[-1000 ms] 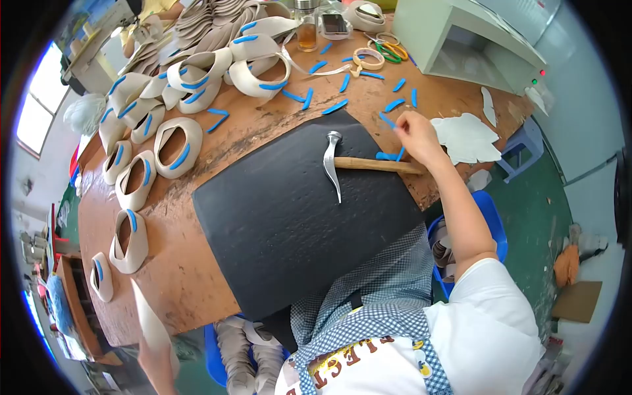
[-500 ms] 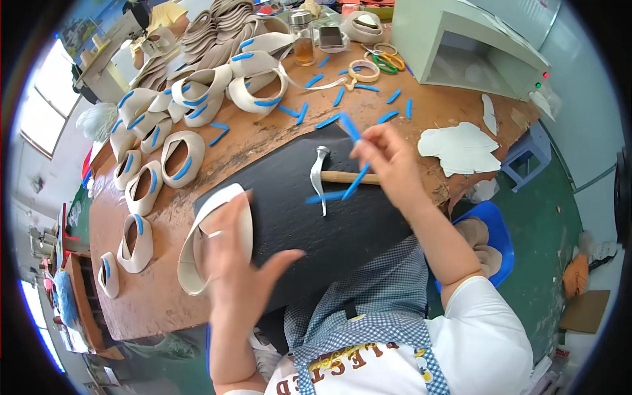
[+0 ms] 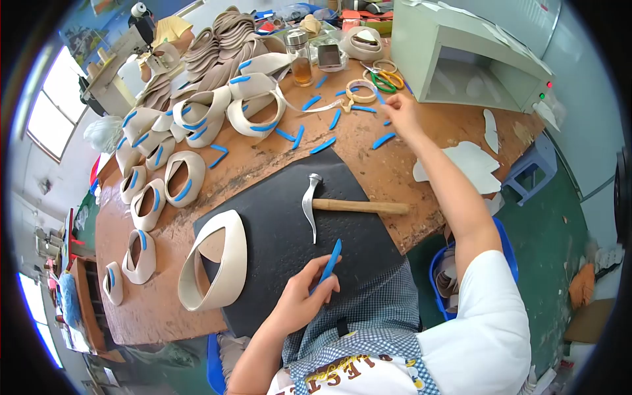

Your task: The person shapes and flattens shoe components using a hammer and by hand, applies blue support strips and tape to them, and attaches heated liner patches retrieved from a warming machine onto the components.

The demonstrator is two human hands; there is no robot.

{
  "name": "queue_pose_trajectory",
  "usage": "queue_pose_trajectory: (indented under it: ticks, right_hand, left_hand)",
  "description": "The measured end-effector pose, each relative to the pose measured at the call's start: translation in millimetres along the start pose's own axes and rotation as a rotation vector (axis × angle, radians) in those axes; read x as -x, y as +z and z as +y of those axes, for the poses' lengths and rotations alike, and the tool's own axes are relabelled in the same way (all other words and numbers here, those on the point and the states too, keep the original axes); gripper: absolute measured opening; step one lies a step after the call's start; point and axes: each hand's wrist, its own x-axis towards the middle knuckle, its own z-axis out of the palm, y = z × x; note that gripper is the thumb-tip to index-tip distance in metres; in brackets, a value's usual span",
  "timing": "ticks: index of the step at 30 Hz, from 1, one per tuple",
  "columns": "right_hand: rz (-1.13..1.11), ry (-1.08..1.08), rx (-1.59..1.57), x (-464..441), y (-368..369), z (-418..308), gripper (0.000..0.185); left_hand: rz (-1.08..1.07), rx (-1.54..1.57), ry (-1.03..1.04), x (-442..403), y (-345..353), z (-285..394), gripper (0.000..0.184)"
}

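Note:
My left hand (image 3: 308,293) holds a blue strip (image 3: 333,261) between its fingers, over the near edge of the black mat (image 3: 276,197). My right hand (image 3: 403,113) is at the back right of the table, its fingertips closed on another blue strip (image 3: 378,94), near the tape roll (image 3: 361,91). A hammer (image 3: 355,206) lies on the mat, its handle reaching past the right edge. One beige upper (image 3: 235,257) rests on the mat's left part, beside my left hand and touching neither hand.
Beige uppers with blue strips (image 3: 185,179) line the left of the wooden table (image 3: 164,303). Behind stand a glass jar (image 3: 301,59), scissors (image 3: 385,80) and a grey-green box (image 3: 461,52). White sheets (image 3: 464,166) lie right. A co-worker (image 3: 172,31) sits at the back left.
The beige upper came from the left onto the mat and was let go. My left hand took a blue strip; my right hand moved over the mat, then back to the scattered strips.

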Motion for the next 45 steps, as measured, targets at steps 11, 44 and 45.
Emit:
queue_pose_trajectory:
  ticks: [11, 44, 45]
  right_hand:
    - [0.197, -0.532, 1.101, -36.1, 2.3, -4.1, 0.038]
    - [-0.078, -0.841, 0.842, 78.9, 59.8, -109.6, 0.023]
    - [-0.079, -0.832, 0.84, 78.8, 61.1, -104.8, 0.022]
  left_hand:
    - [0.242, 0.202, -0.059, 7.1, -6.7, -6.8, 0.033]
    - [0.577, -0.094, 0.104, 26.6, -14.4, -21.8, 0.028]
    - [0.595, -0.082, 0.15, 24.9, -14.8, -21.2, 0.027]
